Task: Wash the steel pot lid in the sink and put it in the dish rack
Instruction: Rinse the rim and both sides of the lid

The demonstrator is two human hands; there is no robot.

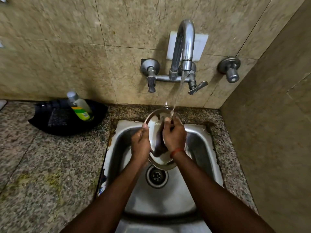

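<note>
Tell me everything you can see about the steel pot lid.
The steel pot lid is round, shiny and wet, with a raised rim. It is held tilted above the sink, under the running water. The left hand grips its left edge; the right hand rubs its face.

Both forearms reach far, wrists close together. Left hand (141, 144) curled, thumb up. Right hand (174, 135) fingers bent, palm down

Both forearms are bare, with no sleeves on them. The left hand (140, 143) wears nothing. The right hand (174, 136) has a thin orange-red thread (176, 152) tied around its wrist.
</note>
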